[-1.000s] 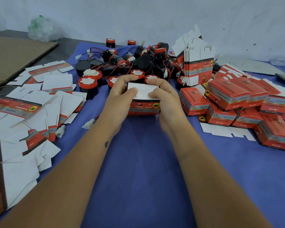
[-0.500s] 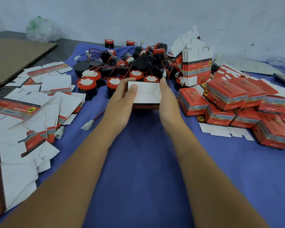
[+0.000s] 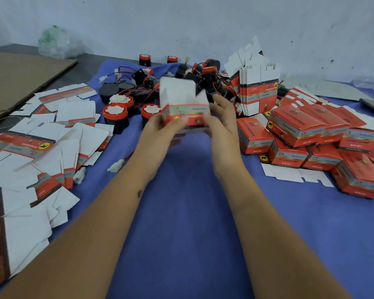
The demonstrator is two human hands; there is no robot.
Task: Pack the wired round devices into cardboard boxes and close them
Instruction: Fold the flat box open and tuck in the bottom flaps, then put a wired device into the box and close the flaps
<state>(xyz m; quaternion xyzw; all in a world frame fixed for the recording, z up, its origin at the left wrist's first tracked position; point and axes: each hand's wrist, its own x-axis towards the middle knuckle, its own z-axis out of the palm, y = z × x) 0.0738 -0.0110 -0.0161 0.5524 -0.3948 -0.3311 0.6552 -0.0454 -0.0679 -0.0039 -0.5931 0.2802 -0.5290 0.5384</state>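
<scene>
While the box lay flat against the blue cloth with both hands pressing its white flap half a second ago, the head view now shows the red carton lifted clear of the worktop and held in the air between the two hands, in front of the heap of devices. Its white flaps stand up and open at the top, blurred by motion, so whether a device already sits inside cannot be told. The left hand has its grip curled round the carton's left end, thumb on the front face. The right hand holds the right end, fingers loosely spread and bent along the side.

Behind the carton lies the pile of wired round devices, black bodies with red caps and red-black leads; two more stand upright just left of the hands. Flat unfolded cartons are strewn on the left, a standing sheaf of flat blanks is at centre right, and closed boxes are stacked on the right.

The lift and the raised flaps suggest that the carton has been turned over, one end shut and the other open for loading or final tucking.
</scene>
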